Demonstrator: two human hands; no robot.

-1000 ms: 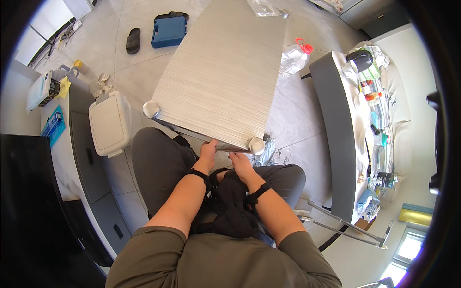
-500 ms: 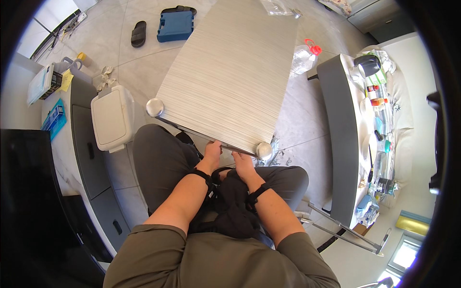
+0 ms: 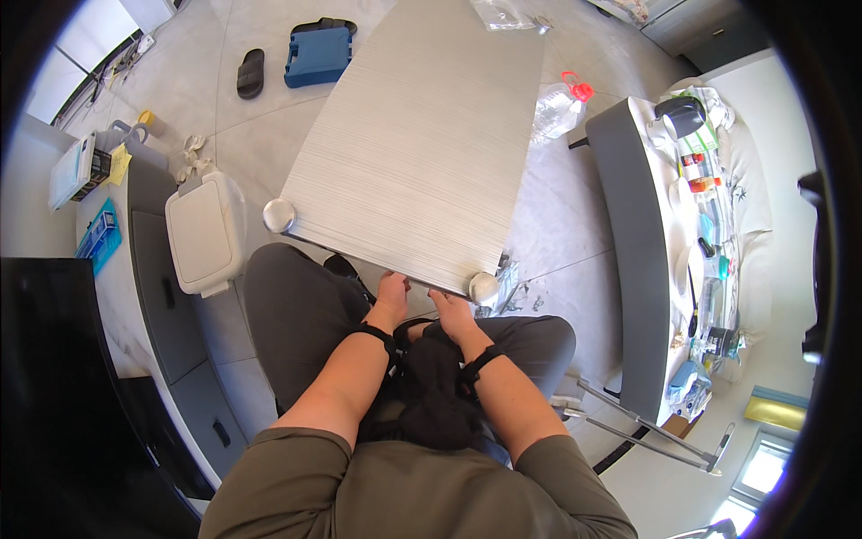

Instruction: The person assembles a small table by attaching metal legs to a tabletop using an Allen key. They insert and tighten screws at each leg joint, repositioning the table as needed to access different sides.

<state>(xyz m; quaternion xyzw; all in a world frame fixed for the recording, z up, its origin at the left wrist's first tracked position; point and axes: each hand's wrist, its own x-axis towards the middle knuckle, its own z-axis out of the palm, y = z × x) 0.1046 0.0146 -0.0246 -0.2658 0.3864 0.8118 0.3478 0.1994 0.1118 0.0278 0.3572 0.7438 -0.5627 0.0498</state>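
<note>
A large grey wood-grain cabinet or panel (image 3: 413, 135) stands between my knees, its broad striped face turned up. Round silver feet show at its corners, including a left near foot (image 3: 279, 216) and a right near foot (image 3: 483, 288). My left hand (image 3: 391, 295) is closed against the near edge, left of its middle. Close by on the right, my right hand (image 3: 452, 313) is also closed at that edge, near the right foot. The panel's side and my own grip hide most of the fingertips, so what they pinch there cannot be made out.
A clear plastic bag (image 3: 505, 18) lies on the panel's far end. Right of it stands a big clear bottle with a red cap (image 3: 561, 108). Crumpled clear plastic (image 3: 507, 286) is by the right foot. A white lidded bin (image 3: 205, 234), blue case (image 3: 319, 58) and slipper (image 3: 251, 74) are leftward.
The panel and the floor things around it sit slightly further left in view, with its near edge slightly lower. Both hands stay at the near edge, moved a little with it.
</note>
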